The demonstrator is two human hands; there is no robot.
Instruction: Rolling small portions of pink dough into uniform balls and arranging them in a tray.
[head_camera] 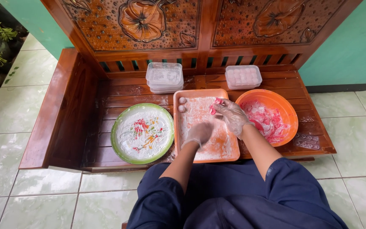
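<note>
We see a dark, glossy wooden bench (pixel 106 97) with a slatted seat, a solid armrest on the left and a carved floral backrest, standing on pale green floor tiles (pixel 18 106). Directly on the slats lie a round green-rimmed plate (pixel 117 142) dusted white with coloured streaks, just beside it a rectangular orange plastic tray (pixel 234 155) coated in white flour, and beside that a round orange plastic bowl (pixel 276 99) holding pink and white dough. Behind them, near the backrest, sit a stack of clear plastic lidded boxes (pixel 164 77) and one more clear box (pixel 242 76) of pale pieces.
</note>
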